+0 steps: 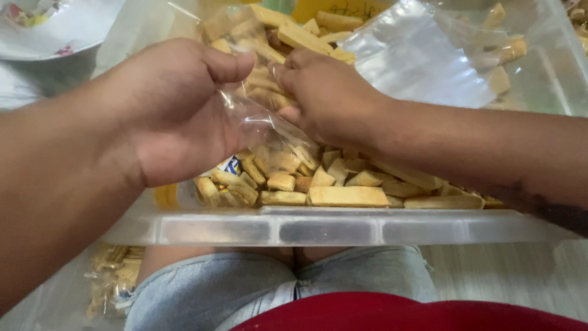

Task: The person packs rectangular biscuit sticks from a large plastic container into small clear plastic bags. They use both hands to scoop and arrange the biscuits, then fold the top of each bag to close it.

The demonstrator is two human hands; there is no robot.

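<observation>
My left hand [174, 110] grips the mouth of a small clear plastic bag [269, 132] over a clear plastic bin [318, 227] full of tan, stick-shaped snack pieces [346, 195]. My right hand [327, 98] is closed at the bag's opening, fingers bunched against it, seemingly around some snack pieces, though they are hidden. The bag holds several of the pieces and hangs down onto the pile. Both forearms reach in from the left and right edges of the view.
A loose sheet of clear plastic [416, 58] lies in the bin at the back right. A filled bag of snacks [113, 270] sits below the bin on the left. My knees in light denim [282, 288] are under the bin's front rim.
</observation>
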